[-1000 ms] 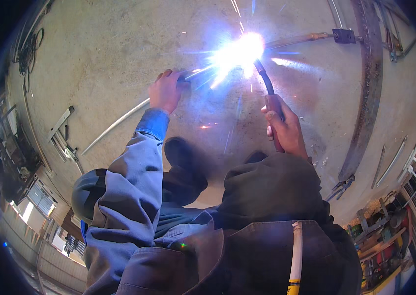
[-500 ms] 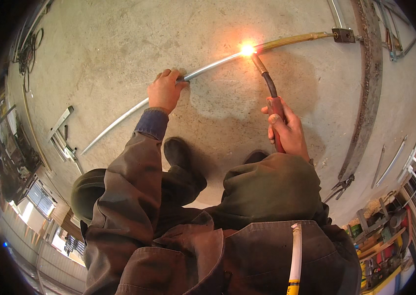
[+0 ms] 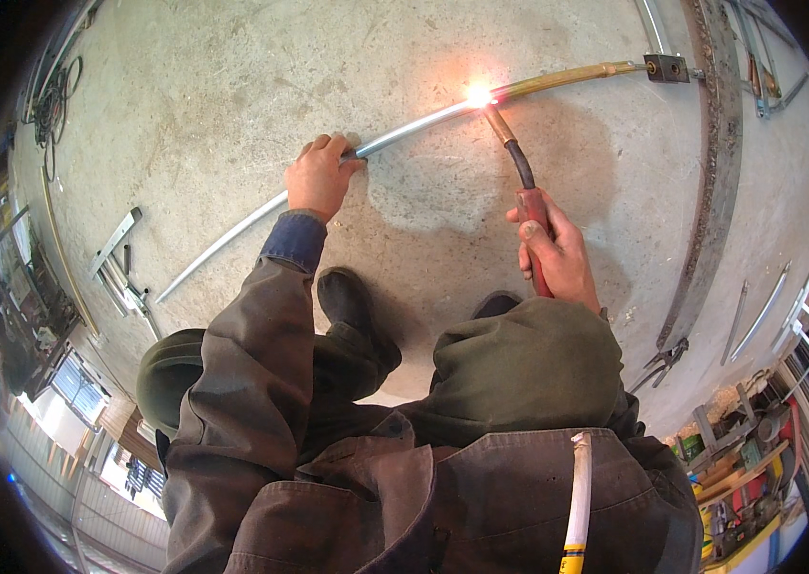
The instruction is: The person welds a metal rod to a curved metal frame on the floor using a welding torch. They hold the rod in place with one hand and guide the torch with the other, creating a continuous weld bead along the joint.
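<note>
My left hand is closed around a long, thin silver metal tube, which slants from the lower left up to the right. In my right hand is the red handle of a welding torch, fingers wrapped round it. The torch's copper-coloured nozzle points up at the tube, and a bright orange-white glow at its tip hides the exact contact. Right of the glow, the rod continues brownish-yellow and discoloured. Its far right end meets a dark metal block with holes.
A long, rusty flat steel bar runs down the right side, with pliers by its lower end. Metal frame pieces and a coiled black cable lie on the left. Assorted tools crowd the lower right. My knees are bent below my hands.
The glow at the torch tip has shifted very slightly left and looks a little smaller. Both hands keep their holds, almost unmoved.
</note>
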A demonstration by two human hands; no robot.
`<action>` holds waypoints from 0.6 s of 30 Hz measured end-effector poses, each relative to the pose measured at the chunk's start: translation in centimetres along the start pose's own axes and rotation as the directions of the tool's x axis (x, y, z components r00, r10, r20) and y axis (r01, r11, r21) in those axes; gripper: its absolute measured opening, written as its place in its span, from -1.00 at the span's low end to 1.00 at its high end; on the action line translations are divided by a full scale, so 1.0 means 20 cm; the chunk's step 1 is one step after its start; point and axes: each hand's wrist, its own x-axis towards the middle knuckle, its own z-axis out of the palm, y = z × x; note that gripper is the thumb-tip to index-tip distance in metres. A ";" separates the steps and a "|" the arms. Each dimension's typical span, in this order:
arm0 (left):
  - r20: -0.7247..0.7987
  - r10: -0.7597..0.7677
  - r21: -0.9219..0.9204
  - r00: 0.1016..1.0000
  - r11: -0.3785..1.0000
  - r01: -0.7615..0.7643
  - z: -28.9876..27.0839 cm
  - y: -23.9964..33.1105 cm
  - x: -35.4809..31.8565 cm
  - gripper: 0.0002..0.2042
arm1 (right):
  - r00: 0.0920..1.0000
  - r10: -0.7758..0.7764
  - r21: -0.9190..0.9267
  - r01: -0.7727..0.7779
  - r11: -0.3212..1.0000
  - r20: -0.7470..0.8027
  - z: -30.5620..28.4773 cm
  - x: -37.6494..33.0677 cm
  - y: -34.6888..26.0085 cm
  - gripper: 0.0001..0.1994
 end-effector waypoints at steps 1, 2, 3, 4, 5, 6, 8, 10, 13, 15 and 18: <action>-0.004 0.003 0.006 1.000 1.000 -0.003 0.00 0.00 0.00 -0.75 | 1.000 0.000 0.005 0.000 1.000 -0.001 0.00 0.00 0.00 -0.46; -0.008 0.007 0.010 1.000 1.000 -0.007 0.01 0.00 0.00 -0.75 | 1.000 0.000 0.009 0.000 1.000 -0.004 0.00 0.00 0.00 -0.46; -0.011 0.011 0.015 1.000 1.000 -0.011 0.01 0.00 0.00 -0.74 | 1.000 0.002 0.001 -0.002 1.000 -0.009 0.00 0.00 0.00 -0.46; -0.010 0.004 0.019 1.000 1.000 -0.004 0.01 0.00 0.00 -0.74 | 1.000 0.004 -0.007 -0.004 1.000 -0.015 0.01 -0.01 -0.01 -0.47; -0.009 -0.005 0.024 1.000 1.000 0.005 0.02 0.00 0.00 -0.73 | 1.000 0.006 -0.015 -0.007 1.000 -0.018 0.01 -0.01 -0.02 -0.47; -0.008 -0.014 0.029 1.000 0.999 0.014 0.02 0.00 0.00 -0.73 | 1.000 0.007 -0.018 -0.007 1.000 -0.019 0.02 -0.01 -0.02 -0.48; -0.017 -0.014 0.036 1.000 0.999 0.014 0.03 0.00 0.00 -0.73 | 1.000 0.007 -0.024 -0.007 1.000 -0.021 0.02 -0.01 -0.02 -0.49; -0.020 -0.019 0.042 1.000 0.999 0.019 0.03 0.01 0.00 -0.73 | 1.000 0.000 -0.004 0.000 1.000 -0.022 0.02 -0.01 -0.02 -0.50; -0.016 -0.034 0.060 0.999 0.998 0.035 0.03 0.01 0.00 -0.72 | 1.000 0.012 -0.003 -0.012 1.000 -0.015 0.02 0.00 -0.03 -0.52; -0.017 -0.038 0.074 0.999 0.996 0.040 0.03 0.02 0.01 -0.72 | 1.000 0.016 -0.002 -0.017 1.000 -0.026 0.02 0.00 -0.04 -0.54; -0.011 -0.062 0.075 0.998 0.995 0.062 0.04 0.02 0.01 -0.73 | 0.999 0.008 0.003 -0.007 1.000 -0.048 0.04 0.00 -0.05 -0.55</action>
